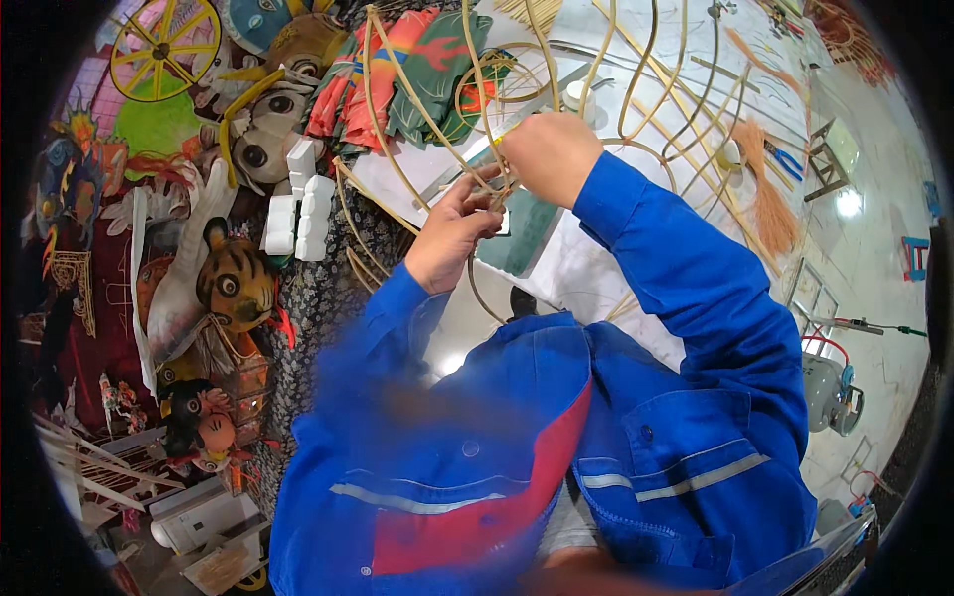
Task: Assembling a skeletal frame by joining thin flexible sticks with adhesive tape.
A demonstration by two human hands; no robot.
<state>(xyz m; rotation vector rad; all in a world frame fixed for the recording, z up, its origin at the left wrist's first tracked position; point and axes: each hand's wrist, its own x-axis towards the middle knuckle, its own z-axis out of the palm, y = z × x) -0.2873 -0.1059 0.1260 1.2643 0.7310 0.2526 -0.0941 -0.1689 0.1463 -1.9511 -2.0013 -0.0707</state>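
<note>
Several thin curved bamboo strips meet in a bundled joint [505, 189] above the near edge of the white table. My left hand [449, 238] is closed around this joint, thumb and fingers pinching it from the left. Just to the upper right, my right hand [550, 159] is curled into a fist with its back facing up. Whatever it grips is hidden behind the knuckles. Long strips arch up and away from the joint past both hands. A dark green cutting mat [524, 235] lies beneath them, partly covered by my hands.
Folded red and green cloth [397, 84] lies at the far left of the table. To the right are a fibre bundle [767, 194], blue-handled pliers [785, 159] and loose strips. Painted animal heads, including a tiger [237, 283], crowd the left side. A gas cylinder [827, 389] stands on the floor at right.
</note>
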